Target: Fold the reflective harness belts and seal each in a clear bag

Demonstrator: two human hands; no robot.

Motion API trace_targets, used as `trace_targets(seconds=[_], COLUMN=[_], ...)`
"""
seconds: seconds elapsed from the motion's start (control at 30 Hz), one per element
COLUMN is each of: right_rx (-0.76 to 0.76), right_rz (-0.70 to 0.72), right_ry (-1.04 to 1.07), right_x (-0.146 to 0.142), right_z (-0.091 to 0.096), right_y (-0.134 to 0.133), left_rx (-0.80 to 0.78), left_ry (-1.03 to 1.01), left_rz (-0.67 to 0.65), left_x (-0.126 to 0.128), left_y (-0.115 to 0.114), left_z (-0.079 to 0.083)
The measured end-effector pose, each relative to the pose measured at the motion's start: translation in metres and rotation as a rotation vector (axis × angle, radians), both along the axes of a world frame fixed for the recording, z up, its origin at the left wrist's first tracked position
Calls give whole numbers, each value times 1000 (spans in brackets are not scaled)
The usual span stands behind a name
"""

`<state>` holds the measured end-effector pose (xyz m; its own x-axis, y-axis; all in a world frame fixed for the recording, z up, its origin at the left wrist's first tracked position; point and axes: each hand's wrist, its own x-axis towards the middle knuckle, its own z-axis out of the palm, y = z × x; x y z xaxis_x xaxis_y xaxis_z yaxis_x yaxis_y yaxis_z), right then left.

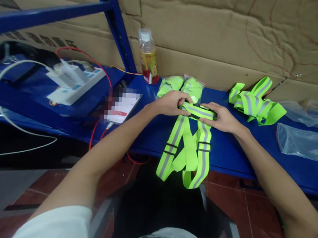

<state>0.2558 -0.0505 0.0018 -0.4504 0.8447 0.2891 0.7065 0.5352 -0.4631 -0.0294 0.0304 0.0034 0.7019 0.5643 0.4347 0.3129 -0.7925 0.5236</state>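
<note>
"Firstly, what is the largest item found?"

"Cardboard sheeting point(194, 27), upright behind a blue metal bench point(235, 152)."

"And the article under handling?"

"One fluorescent yellow-green harness point(189, 153) with grey reflective stripes. Its folded upper part is held above the bench; its straps trail downward, the lower loops hanging past the front edge."

"Other stock, in descending size?"

"A loose heap of matching reflective straps point(254, 103) lies to the right, near the cardboard. Beside it are two clear plastic bags, a front one point(303, 142) and a rear one point(307, 112). At far left, a white power strip point(69, 95) carries white plugs. A capped bottle point(149, 61), labelled yellow and red, stands upright near the cardboard. Two bagged strap bundles, left point(172, 84) and right point(193, 88), sit side by side just beyond the hands."

"State of the hands?"

"Left hand point(177, 103): fingers curled, gripping the left end of the folded band. Right hand point(222, 117): thumb and fingers closed about the right end. A black piece shows under the band; its nature cannot be told."

"Smallest parts?"

"Black slider buckles, one on the left strap point(170, 148), one on the right strap point(204, 146)."
</note>
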Motion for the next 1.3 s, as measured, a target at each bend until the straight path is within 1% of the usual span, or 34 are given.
trace_targets(seconds=[0.1, 0.17, 0.27, 0.33, 0.4, 0.47, 0.57, 0.73, 0.83, 0.93, 1.03, 1.17, 1.23, 1.3], right_rx=[18, 38, 46, 28, 1, -15, -23, -42, 3, 39, 39, 57, 74, 87], right_rz=[5, 7, 18, 30, 25, -2, -21, 11, -37, -100, -82, -66, -66, -59], right_ry=[-11, -12, -4, -3, -21, -52, -69, -26, -98, -182, -197, -219, -214, -195], right_x=[0, 0, -1, -2, -3, -4, -6, -3, 3, 7, 5, 2, 2, 1], right_z=[0, -1, -1, 0, 2, 4, 6, 9, 13, 16, 16, 11, 7, 5], right_y=[0, 0, -1, -4, -7, -10, -13, -14, -12, -11, -12, -11, -9, -8], left_rx=[-12, -39, -136, -210, -243, -213, -111, 47, 99, 94, 95, 91, 74, 21], left_ry=[-86, -117, -96, -74, -58, -62, -45, 152, 210, 251, 287, 337, 348, 301], left_rz=[60, 63, 9, -40, -75, -68, -2, 48, 41, 38, 73, 83, 48, -27], left_x=[1, 1, -2, -3, -4, -3, -2, 0, 0, 3, 6, 6, 3, -1], left_y=[3, 5, 5, 4, 3, 2, 0, -3, -8, -15, -20, -20, -17, -12], left_z=[-5, -6, -2, 1, 3, 3, 0, -3, 1, 6, 8, 4, 1, -1])
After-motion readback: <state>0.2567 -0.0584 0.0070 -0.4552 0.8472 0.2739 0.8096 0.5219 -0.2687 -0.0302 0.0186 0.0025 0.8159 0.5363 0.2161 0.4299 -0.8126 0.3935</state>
